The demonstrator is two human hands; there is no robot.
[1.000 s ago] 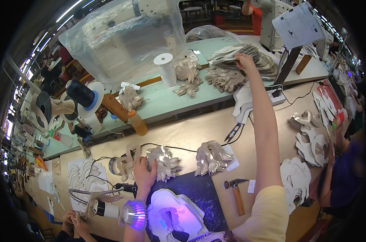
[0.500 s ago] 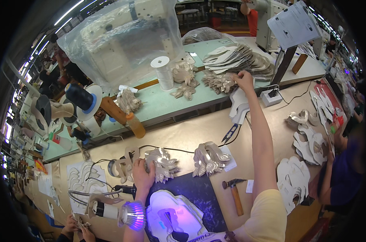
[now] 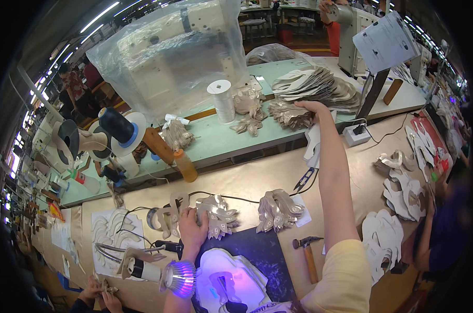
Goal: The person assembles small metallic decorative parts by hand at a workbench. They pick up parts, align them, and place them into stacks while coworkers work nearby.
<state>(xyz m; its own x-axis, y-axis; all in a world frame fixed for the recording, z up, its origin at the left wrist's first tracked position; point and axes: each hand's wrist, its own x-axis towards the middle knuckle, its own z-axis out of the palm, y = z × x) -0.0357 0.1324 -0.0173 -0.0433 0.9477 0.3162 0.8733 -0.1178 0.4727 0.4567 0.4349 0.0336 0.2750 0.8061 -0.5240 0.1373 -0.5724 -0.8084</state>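
Note:
My left hand (image 3: 193, 232) rests on the tan tabletop, its fingers apart against a bundle of shiny beige cut shoe pieces (image 3: 215, 216). At its other side stands a curved beige piece (image 3: 168, 218). My right arm reaches across to the green shelf, where my right hand (image 3: 314, 107) touches the right end of a pile of beige pieces (image 3: 289, 113). One of its digits lies stretched along the top; the others are partly hidden. Another shiny bundle (image 3: 279, 209) lies between the hands. White pieces (image 3: 228, 276) sit on a dark mat under a purple-glowing lamp (image 3: 178, 279).
Thread snips (image 3: 303, 180) and a hammer (image 3: 308, 255) lie near my right arm. On the shelf (image 3: 210, 133) stand a white thread spool (image 3: 222, 101), an orange bottle (image 3: 185, 166) and a plastic-covered machine (image 3: 168, 57). Co-workers' hands (image 3: 101, 292) show at lower left.
The whole view has shifted slightly right and down. My right hand has flattened over the end of the pile, with a digit more stretched out. My left hand stays by its bundle.

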